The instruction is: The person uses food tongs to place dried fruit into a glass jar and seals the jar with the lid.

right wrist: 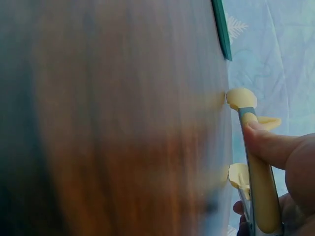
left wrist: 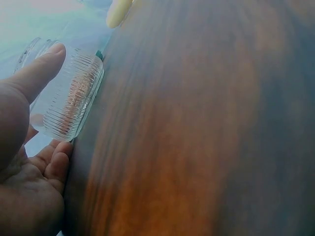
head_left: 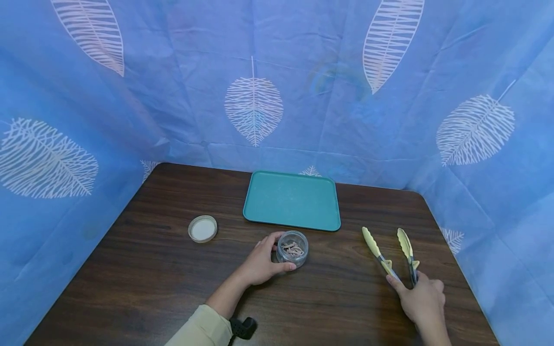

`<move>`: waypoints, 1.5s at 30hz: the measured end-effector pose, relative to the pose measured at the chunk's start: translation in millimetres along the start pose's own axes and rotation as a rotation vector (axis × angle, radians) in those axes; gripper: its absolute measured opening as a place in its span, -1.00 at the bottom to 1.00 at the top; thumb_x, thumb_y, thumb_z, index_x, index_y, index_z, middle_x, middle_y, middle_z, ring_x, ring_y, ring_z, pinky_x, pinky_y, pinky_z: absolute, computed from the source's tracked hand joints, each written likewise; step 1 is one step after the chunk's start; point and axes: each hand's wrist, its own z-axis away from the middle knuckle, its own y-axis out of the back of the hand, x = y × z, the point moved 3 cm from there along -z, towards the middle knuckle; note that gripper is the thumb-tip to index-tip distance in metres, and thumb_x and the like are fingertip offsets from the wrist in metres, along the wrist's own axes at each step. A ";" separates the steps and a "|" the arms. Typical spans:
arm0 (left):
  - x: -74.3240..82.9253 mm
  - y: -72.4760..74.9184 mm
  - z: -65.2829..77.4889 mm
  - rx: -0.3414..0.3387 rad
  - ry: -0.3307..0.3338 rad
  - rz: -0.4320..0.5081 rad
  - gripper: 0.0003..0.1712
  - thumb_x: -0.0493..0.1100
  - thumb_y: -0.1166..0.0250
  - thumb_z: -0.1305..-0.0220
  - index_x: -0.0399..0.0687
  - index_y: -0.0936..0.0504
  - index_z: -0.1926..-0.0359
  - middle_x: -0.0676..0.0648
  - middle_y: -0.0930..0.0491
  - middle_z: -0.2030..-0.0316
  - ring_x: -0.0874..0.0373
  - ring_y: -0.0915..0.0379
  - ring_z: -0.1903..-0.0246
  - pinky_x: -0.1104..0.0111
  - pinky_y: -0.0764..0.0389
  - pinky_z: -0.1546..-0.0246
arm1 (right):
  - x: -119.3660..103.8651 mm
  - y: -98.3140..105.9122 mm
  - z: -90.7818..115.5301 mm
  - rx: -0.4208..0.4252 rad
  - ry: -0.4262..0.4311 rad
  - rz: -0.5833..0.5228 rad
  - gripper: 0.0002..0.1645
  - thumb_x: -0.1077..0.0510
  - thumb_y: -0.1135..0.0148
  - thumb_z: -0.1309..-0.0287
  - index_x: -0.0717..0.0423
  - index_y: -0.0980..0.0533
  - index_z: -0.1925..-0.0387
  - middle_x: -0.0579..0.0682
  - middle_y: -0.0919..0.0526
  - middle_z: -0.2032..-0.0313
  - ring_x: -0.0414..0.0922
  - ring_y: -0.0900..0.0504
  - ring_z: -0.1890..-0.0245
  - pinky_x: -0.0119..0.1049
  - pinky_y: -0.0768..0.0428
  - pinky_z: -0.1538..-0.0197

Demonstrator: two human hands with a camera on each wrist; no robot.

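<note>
My left hand (head_left: 261, 264) holds a clear glass jar (head_left: 304, 255) around its side, thumb at the near side and fingers behind. The jar stands upright, has no lid on it, and contains several small brownish, string-like pieces (head_left: 292, 248). In the left wrist view the ribbed wall of the jar (left wrist: 93, 96) shows beside my thumb. At the right, my right hand (head_left: 421, 298) grips a pair of tongs (head_left: 371, 241) with pale yellow scalloped tips and metal arms. Their tips are spread apart and point toward the back of the table. In the right wrist view my thumb presses along one yellow-lined handle (right wrist: 263, 191).
A round lid (head_left: 202, 229) with a white inside lies left of the jar. Behind the jar, a teal rectangular tray (head_left: 292, 199) sits at the table's back edge. The dark wooden table (head_left: 143, 269) is enclosed by a blue leaf-patterned cloth (head_left: 186, 96).
</note>
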 end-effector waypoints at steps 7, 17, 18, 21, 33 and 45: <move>-1.4 -1.6 -1.6 -0.001 -0.010 -0.007 0.07 0.24 -0.61 -0.25 0.14 -0.28 -0.63 -0.18 -0.44 -0.50 -0.15 -0.49 -0.38 -0.17 -0.56 -0.34 | 6.3 -1.9 -2.0 -0.099 0.005 0.008 0.23 -0.28 -0.27 -0.49 0.76 -0.04 -0.49 0.76 -0.19 -0.15 0.62 -0.19 -0.18 0.48 -0.39 -0.16; -0.7 -1.2 -1.4 0.004 -0.013 -0.005 0.08 0.22 -0.62 -0.24 0.14 -0.28 -0.63 -0.18 -0.44 -0.50 -0.15 -0.49 -0.38 -0.16 -0.56 -0.34 | 5.3 -3.4 2.6 -0.119 0.010 0.049 0.30 -0.26 -0.30 -0.46 0.70 0.10 -0.57 0.74 -0.13 -0.19 0.60 -0.20 -0.18 0.41 -0.48 -0.08; -1.0 -1.3 -1.6 0.004 -0.015 -0.004 0.08 0.22 -0.63 -0.24 0.14 -0.27 -0.64 -0.18 -0.44 -0.50 -0.15 -0.49 -0.38 -0.16 -0.56 -0.34 | 5.0 -2.7 3.4 -0.124 0.004 0.052 0.35 -0.30 -0.30 -0.44 0.67 0.14 -0.59 0.74 -0.11 -0.21 0.62 -0.18 -0.20 0.43 -0.47 -0.10; -1.9 -1.5 -2.0 0.002 -0.016 0.008 0.11 0.21 -0.63 -0.24 0.13 -0.25 -0.65 -0.16 -0.41 -0.53 -0.15 -0.49 -0.38 -0.16 -0.56 -0.33 | 3.3 0.2 6.3 -0.121 -0.022 0.069 0.48 -0.41 -0.31 -0.39 0.55 0.27 -0.65 0.74 -0.02 -0.29 0.68 -0.11 -0.28 0.53 -0.41 -0.16; -2.4 3.1 -1.1 -0.009 -0.026 0.057 0.15 0.14 -0.65 -0.24 0.13 -0.18 -0.68 -0.14 -0.38 -0.55 -0.14 -0.47 -0.35 -0.13 -0.55 -0.30 | -36.3 13.9 18.7 -0.004 0.031 0.060 0.43 -0.43 -0.28 -0.41 0.37 0.26 -0.71 0.66 0.09 -0.52 0.69 0.06 -0.46 0.66 -0.14 -0.25; -5.5 6.1 -2.2 -0.047 -0.020 0.105 0.03 0.16 -0.62 -0.26 0.20 -0.27 -0.61 -0.10 -0.38 -0.54 -0.07 -0.43 -0.35 -0.07 -0.53 -0.31 | -95.3 7.0 30.9 -0.085 0.337 -0.081 0.34 -0.32 -0.33 -0.47 0.24 0.26 -0.76 0.58 0.15 -0.59 0.58 0.06 -0.56 0.58 -0.23 -0.40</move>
